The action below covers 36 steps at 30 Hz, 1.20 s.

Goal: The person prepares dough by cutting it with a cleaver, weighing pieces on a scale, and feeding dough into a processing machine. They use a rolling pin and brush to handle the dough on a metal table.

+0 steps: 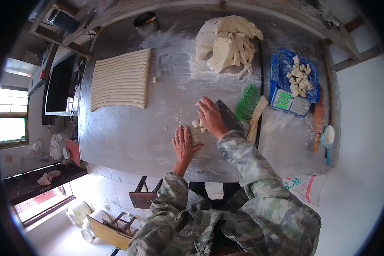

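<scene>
My left hand (184, 147) lies with fingers spread on the steel table, its thumb beside a small dough piece (195, 139). My right hand (210, 115) is farther forward, fingers apart and slightly bent, fingertips at a pale bit that looks like dough, partly hidden. Several small dough lumps (196, 123) lie between the hands. A dark flat scraper (230, 115) lies just right of my right hand, beside a green-bristled brush (248, 102).
The steel table (106, 132) holds a sheet of ridged dough strips (118, 81) at left, a big dough heap (224, 40) behind, a dark container (145, 23), and at right a blue scale (290, 102) with dough pieces (299, 79), a rolling pin (318, 115) and a scoop (327, 137).
</scene>
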Tool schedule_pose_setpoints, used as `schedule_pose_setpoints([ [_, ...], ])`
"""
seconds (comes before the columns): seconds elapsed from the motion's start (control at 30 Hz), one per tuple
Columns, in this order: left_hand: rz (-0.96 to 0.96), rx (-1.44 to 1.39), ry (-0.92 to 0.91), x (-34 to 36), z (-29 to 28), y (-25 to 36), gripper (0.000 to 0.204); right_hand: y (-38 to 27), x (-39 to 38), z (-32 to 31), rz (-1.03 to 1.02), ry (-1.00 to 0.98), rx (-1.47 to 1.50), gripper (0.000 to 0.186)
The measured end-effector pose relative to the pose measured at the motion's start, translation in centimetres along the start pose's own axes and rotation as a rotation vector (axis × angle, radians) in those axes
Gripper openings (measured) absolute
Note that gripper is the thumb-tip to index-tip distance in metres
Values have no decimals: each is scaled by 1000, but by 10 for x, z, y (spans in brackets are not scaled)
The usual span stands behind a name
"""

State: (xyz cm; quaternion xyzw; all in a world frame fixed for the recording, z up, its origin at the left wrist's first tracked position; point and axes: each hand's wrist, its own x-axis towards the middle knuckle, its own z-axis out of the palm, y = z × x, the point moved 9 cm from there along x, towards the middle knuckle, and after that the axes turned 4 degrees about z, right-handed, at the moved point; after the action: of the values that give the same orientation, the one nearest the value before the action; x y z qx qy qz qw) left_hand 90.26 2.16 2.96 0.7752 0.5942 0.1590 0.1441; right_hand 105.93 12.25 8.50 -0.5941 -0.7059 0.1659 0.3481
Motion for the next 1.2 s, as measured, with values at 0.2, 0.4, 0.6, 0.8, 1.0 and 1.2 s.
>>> schedule_pose_setpoints([
  [0.2, -57, 24, 103, 16, 9, -26, 78, -43, -46, 83, 94, -74, 186, 35],
  [0.4, 91, 114, 89, 41, 7, -4, 58, -25, -48, 48, 313, 43, 365, 35],
  [0.6, 162, -66, 48, 61, 5, -4, 47, -11, -58, 56, 416, 121, 466, 37],
  [0.8, 73, -155, 72, 55, 2, 15, 41, 36, -78, 74, 812, 160, 968, 31],
  [1.0, 169, -202, 164, 79, -7, 90, 27, 69, -74, 23, 879, 206, 1106, 27],
  [1.2, 445, -224, 176, 164, -15, 258, 25, 138, -38, -144, 705, 520, 1184, 25],
])
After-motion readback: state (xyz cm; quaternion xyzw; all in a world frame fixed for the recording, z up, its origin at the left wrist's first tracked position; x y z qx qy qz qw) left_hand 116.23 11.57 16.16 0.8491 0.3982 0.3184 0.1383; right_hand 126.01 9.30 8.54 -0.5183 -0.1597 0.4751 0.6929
